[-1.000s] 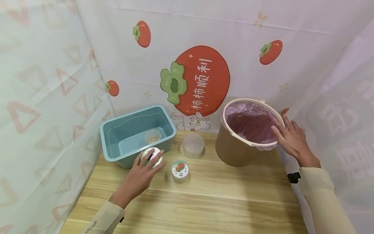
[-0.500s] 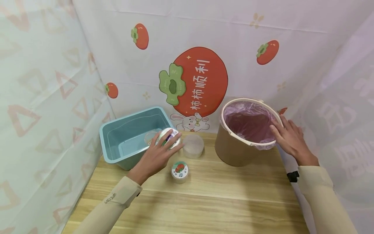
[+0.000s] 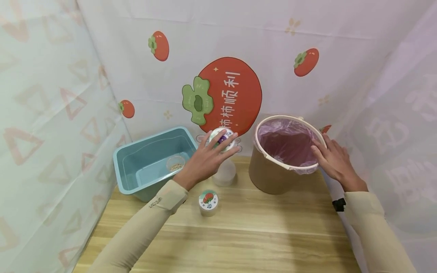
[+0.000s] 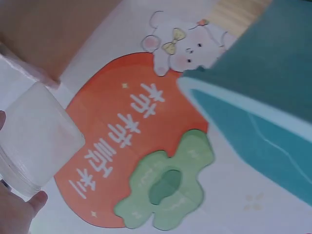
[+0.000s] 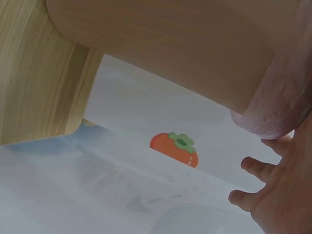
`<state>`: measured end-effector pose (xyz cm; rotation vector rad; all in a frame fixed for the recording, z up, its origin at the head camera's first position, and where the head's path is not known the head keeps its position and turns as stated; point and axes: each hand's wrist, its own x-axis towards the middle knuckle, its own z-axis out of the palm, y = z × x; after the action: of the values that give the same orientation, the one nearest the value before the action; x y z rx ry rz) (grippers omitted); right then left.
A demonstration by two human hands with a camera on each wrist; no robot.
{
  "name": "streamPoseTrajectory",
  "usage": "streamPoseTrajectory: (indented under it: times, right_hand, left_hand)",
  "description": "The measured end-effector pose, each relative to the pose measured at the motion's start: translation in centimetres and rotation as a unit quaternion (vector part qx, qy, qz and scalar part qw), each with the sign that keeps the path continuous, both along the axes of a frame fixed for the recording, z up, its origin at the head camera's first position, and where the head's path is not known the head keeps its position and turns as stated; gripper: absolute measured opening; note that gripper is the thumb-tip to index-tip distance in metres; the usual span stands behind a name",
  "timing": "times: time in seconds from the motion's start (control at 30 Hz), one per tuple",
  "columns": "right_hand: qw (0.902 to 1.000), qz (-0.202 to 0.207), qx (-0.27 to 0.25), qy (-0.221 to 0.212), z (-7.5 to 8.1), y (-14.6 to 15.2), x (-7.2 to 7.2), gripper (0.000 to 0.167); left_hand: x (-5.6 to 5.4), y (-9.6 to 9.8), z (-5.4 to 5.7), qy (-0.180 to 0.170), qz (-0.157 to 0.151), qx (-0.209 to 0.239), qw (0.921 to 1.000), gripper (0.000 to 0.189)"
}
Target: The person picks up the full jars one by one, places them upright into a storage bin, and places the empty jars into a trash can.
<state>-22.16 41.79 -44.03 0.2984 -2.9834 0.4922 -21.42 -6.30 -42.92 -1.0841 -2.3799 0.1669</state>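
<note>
My left hand (image 3: 206,157) grips a small round clear tub (image 3: 222,139) from above, holding it in the air in front of the back wall. Its white lid bears a purple print, and the left wrist view shows its translucent body (image 4: 41,139) between the fingers. Over on the right, my right hand (image 3: 336,161) rests on the rim of a brown trash bin (image 3: 273,178) lined with a pink-purple bag. Its fingers are fairly straight and spread; in the right wrist view several fingertips (image 5: 258,168) lie outside the bin, beside the bag's folded edge (image 5: 273,117).
A blue plastic basin (image 3: 150,185) at the left contains a clear tub with small pale grains (image 3: 176,167). On the wooden table (image 3: 246,235) stand a tub with a tomato-print lid (image 3: 208,201) and a translucent round tub (image 3: 225,174) partly behind my left hand. Printed cloth walls (image 3: 266,45) surround the table.
My left hand has lifted the tub from beside the basin's front edge and carried it right and upward. My right hand stays at the bin's rim. The view has shifted slightly.
</note>
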Motion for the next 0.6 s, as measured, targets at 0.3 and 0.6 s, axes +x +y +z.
streamPoseTrajectory:
  times: [0.3,0.6]
  right_hand:
    - [0.9999,-0.009,-0.01,-0.001,-0.1,-0.2,0.0,0.068]
    - [0.9999,-0.009,-0.012,-0.004,-0.1,-0.2,0.2,0.067]
  left_hand:
    - [-1.9,5.5,2.8,0.041,-0.025,0.002,0.9989,0.067]
    - [-2.7,11.4,3.2,0.046,-0.097,0.004,0.9942,0.076]
